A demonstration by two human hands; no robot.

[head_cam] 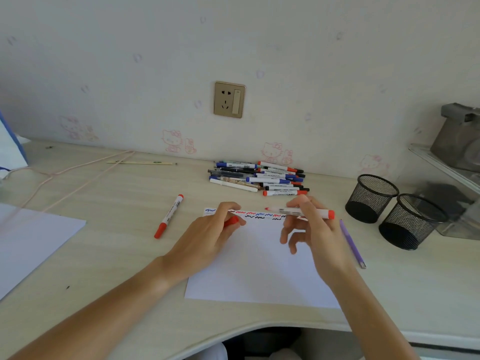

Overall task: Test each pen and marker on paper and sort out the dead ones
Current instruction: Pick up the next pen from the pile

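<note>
A single head-worn, wide-angle camera supplies the only view. It looks forward and downward from above the near edge of the counter (109,255), facing the wall (285,48) that closes off the far side. Both forearms enter from the bottom edge of the frame, and the hands, left (207,235) and right (309,224), sit near frame centre, close to the lens. The wall socket (229,99) lies just above centre. Lens distortion curves the counter's near edge. With no second view, no part of the scene is shared.
</note>
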